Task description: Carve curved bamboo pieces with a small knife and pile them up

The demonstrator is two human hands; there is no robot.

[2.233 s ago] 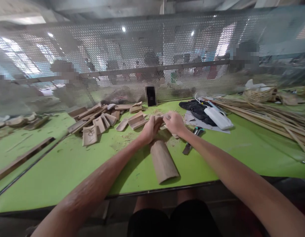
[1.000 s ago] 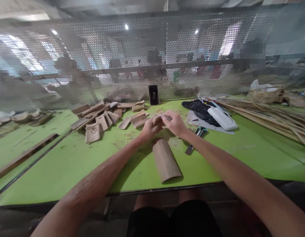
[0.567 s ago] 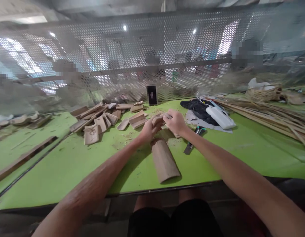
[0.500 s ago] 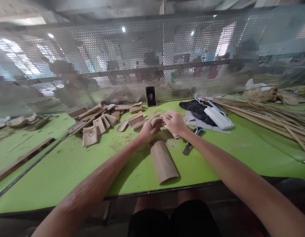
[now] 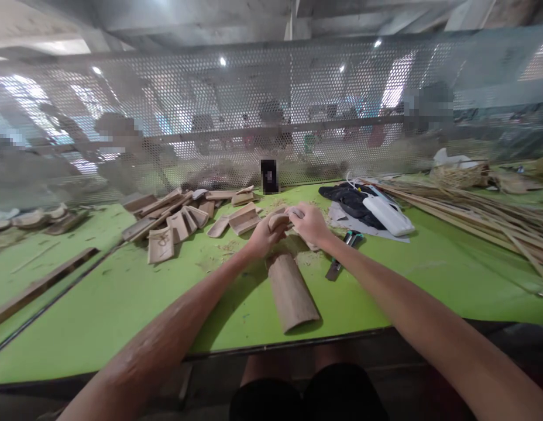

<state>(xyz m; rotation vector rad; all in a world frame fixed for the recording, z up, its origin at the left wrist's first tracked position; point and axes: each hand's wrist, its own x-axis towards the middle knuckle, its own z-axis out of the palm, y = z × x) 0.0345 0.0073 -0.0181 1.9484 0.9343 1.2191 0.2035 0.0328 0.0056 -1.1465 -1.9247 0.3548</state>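
Above the green table, my left hand [image 5: 263,238] is closed around a small curved bamboo piece [image 5: 278,221]. My right hand [image 5: 313,224] is closed right beside it, its fingers against the far side of the piece. Something small and greyish shows at the right fingertips, too unclear to name. Below both hands a longer half-round bamboo piece [image 5: 292,292] lies hollow side down near the table's front edge. A utility knife [image 5: 344,255] with a teal and black handle lies under my right forearm.
Several cut bamboo pieces [image 5: 179,225] are heaped at left. A black cloth [image 5: 350,202] and a white bottle-like object [image 5: 388,213] sit at right, near long bamboo strips [image 5: 456,204]. A dark phone-like object [image 5: 269,176] stands before the perforated screen [image 5: 236,93]. Shavings litter the table [image 5: 429,280].
The camera view has tilted up slightly, so the scene sits a little lower. Both hands stay together at the small bamboo piece, with only a slight shift of the right fingers.
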